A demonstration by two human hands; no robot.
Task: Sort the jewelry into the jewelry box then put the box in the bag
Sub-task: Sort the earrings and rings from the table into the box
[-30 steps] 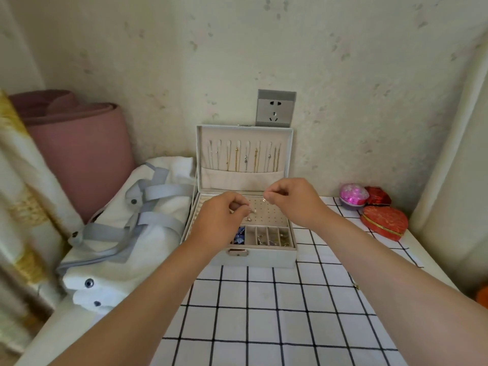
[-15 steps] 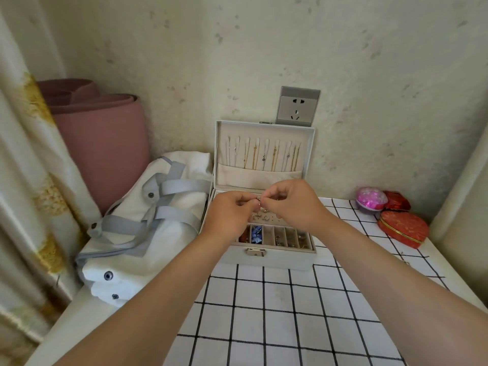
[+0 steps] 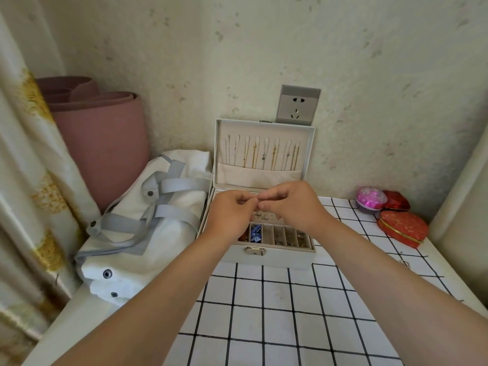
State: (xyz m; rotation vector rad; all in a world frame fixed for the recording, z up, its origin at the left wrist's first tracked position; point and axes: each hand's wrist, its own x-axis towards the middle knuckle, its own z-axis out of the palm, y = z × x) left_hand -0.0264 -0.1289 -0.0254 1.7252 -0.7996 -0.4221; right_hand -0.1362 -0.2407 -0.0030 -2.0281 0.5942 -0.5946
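A pale grey jewelry box (image 3: 266,256) stands open against the wall, several chains hanging in its raised lid (image 3: 264,151). Its front row of narrow compartments holds small pieces, blue ones at the left. Over the box's perforated earring panel, my left hand (image 3: 229,215) and my right hand (image 3: 290,204) meet fingertip to fingertip, both pinching a tiny metal earring (image 3: 259,198). A white canvas bag (image 3: 137,233) with grey straps lies to the left of the box, touching it.
A checked cloth (image 3: 277,313) covers the table. Two red boxes, one heart-shaped (image 3: 402,228), and a pink round case (image 3: 369,198) sit at the back right. A rolled pink mat (image 3: 105,138) and a curtain (image 3: 29,180) stand at the left. A small metal piece (image 3: 405,263) lies near the right edge.
My two hands came together over the box, from apart to fingertips touching on the small earring. The camera view shifted left, so the box sits further right in the frame.
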